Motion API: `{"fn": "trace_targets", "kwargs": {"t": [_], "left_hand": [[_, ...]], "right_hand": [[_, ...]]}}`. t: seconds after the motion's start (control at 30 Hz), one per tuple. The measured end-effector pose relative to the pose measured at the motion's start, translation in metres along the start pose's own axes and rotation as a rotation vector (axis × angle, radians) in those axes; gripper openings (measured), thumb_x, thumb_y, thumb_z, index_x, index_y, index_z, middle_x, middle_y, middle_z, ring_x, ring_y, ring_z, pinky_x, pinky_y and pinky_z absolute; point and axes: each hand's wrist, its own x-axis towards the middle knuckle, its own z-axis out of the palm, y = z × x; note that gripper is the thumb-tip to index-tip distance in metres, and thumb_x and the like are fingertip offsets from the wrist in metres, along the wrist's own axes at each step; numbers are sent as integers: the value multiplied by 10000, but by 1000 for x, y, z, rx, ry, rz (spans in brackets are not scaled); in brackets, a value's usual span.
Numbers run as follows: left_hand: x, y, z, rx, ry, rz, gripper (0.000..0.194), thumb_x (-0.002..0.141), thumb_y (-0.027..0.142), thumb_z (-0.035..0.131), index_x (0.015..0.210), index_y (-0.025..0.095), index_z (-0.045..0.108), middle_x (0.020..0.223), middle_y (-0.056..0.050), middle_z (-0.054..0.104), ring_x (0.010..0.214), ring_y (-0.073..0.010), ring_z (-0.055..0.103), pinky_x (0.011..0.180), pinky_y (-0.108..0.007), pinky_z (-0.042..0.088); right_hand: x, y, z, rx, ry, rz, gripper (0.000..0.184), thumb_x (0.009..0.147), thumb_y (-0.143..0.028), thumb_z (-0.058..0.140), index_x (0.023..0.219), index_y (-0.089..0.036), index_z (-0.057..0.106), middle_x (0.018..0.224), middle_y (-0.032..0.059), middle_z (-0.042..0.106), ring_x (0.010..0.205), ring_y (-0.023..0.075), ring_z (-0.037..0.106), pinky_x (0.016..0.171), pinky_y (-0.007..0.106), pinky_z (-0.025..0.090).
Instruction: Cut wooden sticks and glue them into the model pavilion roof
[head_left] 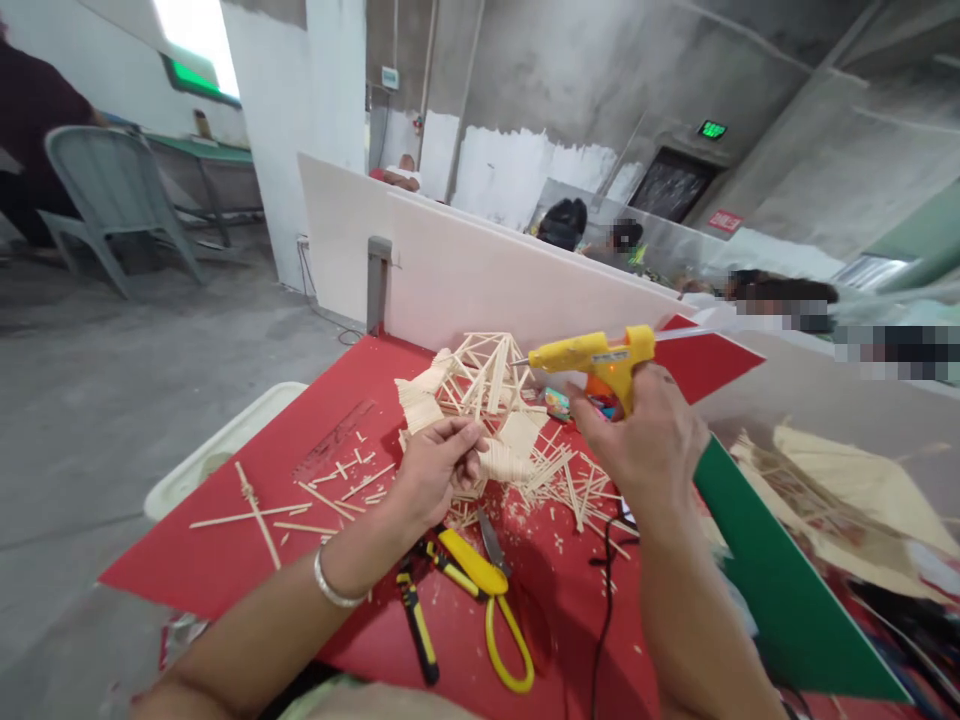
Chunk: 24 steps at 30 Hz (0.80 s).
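My right hand [656,425] grips a yellow hot glue gun [592,355], its nozzle pointing left at the top of a model built of thin wooden sticks [487,370]. Whether the nozzle touches the sticks I cannot tell. At the front of that model, my left hand [450,455] has thumb and fingers pinched together on what looks like a thin wooden stick; its lower end is hidden by the fingers. Panels of sticks laid side by side [418,400] form part of the model. Below my left hand lie yellow-handled scissors [510,645] and black-and-yellow pliers [416,620].
Loose sticks [577,490] and shavings cover parts of the red tabletop [337,590]. A black cord [604,620] runs down the right side. White partition boards [480,265] stand behind, a green board [795,600] at right. Other people sit beyond; a grey chair [112,190] is far left.
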Motion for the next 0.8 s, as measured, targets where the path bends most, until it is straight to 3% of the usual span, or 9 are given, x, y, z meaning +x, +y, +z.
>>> {"fn": "trace_targets", "kwargs": {"t": [0.3, 0.67, 0.8], "left_hand": [[14, -3, 5, 23, 20, -9, 277, 699, 334, 811, 779, 129, 644, 616, 13, 619, 381, -37, 461, 330, -158, 376], [20, -2, 14, 80, 78, 20, 323, 690, 396, 805, 675, 135, 614, 501, 36, 568, 334, -35, 412, 301, -161, 323], [22, -3, 13, 82, 100, 34, 315, 662, 375, 824, 688, 132, 627, 557, 22, 607, 347, -37, 423, 292, -165, 336]], "right_hand": [[20, 1, 26, -79, 18, -217, 415, 887, -479, 511, 1127, -150, 593, 900, 74, 659, 625, 137, 518, 534, 300, 188], [21, 11, 36, -14, -10, -273, 390, 882, -444, 516, 1120, -145, 590, 927, 90, 662, 686, 158, 559, 548, 295, 259], [21, 10, 38, -11, -13, -280, 386, 903, -430, 497, 1154, -150, 580, 955, 88, 671, 716, 159, 569, 551, 293, 260]]}}
